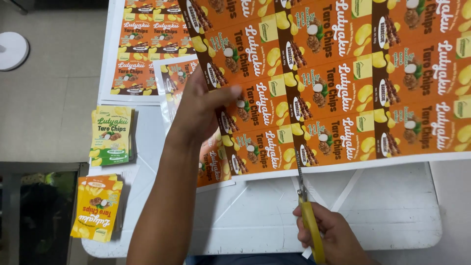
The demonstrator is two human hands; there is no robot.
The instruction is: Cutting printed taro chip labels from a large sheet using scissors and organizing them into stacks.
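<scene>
Scissors (pixel 306 211) with yellow handles, gripped by the closed right hand (pixel 328 233) at lower centre, cut into the lower edge of the printed label sheet (pixel 343 88) filling upper right; the left hand (pixel 201 105) pinches the sheet's left part. Cut label stacks (pixel 105 167) lie at the white table (pixel 392 211) left edge; bare tabletop shows lower right

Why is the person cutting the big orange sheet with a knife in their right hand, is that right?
Not quite. The head view shows the right hand holding yellow-handled scissors, not a knife. The rest is right: they are cutting the big orange sheet, which the left hand steadies.
</scene>
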